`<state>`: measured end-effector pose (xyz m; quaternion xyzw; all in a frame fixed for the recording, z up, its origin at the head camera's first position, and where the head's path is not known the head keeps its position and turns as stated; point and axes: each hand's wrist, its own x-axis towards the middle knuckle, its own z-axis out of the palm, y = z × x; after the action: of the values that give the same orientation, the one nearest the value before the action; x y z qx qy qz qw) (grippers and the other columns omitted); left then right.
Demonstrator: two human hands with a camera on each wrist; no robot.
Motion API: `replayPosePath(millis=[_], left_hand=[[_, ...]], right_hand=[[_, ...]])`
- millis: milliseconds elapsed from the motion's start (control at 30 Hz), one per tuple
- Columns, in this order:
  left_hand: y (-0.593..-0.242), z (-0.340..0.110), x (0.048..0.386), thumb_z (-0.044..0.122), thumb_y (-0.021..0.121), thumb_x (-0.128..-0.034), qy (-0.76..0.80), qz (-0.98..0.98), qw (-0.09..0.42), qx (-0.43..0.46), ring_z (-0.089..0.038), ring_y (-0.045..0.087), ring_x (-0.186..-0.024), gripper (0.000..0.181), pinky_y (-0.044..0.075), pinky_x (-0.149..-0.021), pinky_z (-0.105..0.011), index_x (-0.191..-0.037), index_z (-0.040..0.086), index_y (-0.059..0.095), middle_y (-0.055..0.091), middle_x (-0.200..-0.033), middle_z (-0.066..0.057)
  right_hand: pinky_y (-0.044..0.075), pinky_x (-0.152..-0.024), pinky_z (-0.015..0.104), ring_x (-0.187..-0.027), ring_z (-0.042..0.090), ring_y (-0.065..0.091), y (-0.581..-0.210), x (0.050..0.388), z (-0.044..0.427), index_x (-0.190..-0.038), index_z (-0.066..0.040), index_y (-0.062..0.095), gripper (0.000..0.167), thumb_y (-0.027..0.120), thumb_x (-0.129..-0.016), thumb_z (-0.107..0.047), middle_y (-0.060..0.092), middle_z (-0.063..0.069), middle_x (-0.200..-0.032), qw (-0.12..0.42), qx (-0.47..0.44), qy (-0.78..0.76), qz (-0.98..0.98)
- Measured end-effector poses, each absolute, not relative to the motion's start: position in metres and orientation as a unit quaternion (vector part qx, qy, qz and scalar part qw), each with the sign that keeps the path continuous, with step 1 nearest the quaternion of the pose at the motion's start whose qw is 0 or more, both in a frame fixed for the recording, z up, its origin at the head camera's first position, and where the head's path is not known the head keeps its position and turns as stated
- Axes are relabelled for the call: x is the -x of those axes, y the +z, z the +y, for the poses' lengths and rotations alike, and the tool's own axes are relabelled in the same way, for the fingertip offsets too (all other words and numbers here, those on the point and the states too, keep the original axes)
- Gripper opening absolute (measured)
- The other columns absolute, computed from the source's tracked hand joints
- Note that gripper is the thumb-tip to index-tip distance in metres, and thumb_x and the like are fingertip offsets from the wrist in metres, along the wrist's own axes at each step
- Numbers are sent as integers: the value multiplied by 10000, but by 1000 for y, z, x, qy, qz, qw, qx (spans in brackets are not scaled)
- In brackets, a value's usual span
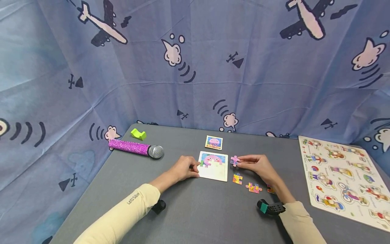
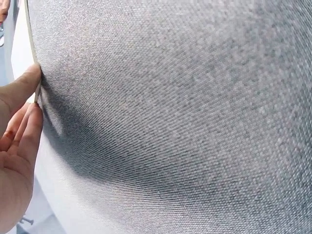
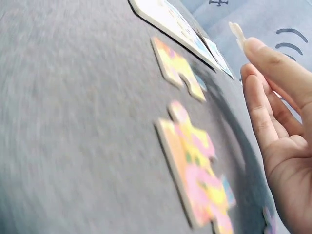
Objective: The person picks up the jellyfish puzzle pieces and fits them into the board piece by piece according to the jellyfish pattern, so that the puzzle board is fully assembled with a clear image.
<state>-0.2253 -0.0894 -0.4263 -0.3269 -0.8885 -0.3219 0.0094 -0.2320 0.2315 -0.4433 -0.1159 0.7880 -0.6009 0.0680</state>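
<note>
A square puzzle tray (image 1: 213, 173) lies on the table, its upper part filled with a pink cartoon picture and its lower part bare white. My left hand (image 1: 185, 168) holds the tray's left edge with thumb and fingers; the left wrist view shows the thumb (image 2: 25, 83) against that edge. Just right of the tray, my right hand (image 1: 259, 166) pinches a pink and purple puzzle piece (image 1: 234, 160), raised off the table in the right wrist view. Below it lie a yellow puzzle piece (image 1: 237, 179) and a pink-yellow puzzle piece (image 1: 254, 187). Another piece (image 1: 271, 189) is partly hidden by the right wrist.
Behind the tray lies a small picture card (image 1: 214, 142). To the left are a glittery purple microphone (image 1: 131, 147) and a green block (image 1: 138, 134). A large picture board (image 1: 344, 179) covers the right side. A patterned blue cloth (image 1: 201, 84) hangs behind the table.
</note>
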Motion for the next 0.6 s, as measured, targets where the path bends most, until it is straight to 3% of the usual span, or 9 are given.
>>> replayPosePath(millis=[267, 600], left_hand=[[-422, -88, 222, 75, 827, -723, -313, -897, -4, 313, -256, 662, -965, 146, 516, -822, -321, -671, 59, 691, 703, -1015, -130], [-424, -88, 224, 77, 824, -728, -313, -899, -11, 305, -245, 658, -980, 142, 517, -825, -330, -677, 63, 692, 701, -1017, -126]], right_hand=[[522, -777, 206, -884, 68, 677, -443, 236, 212, -1128, 120, 638, 391, 751, -822, -96, 666, 249, -1081, 78, 134, -612, 776], [523, -784, 213, -886, 83, 685, -444, 240, 191, -1107, 111, 653, 376, 761, -808, -89, 700, 172, -1043, 92, 137, -620, 767]])
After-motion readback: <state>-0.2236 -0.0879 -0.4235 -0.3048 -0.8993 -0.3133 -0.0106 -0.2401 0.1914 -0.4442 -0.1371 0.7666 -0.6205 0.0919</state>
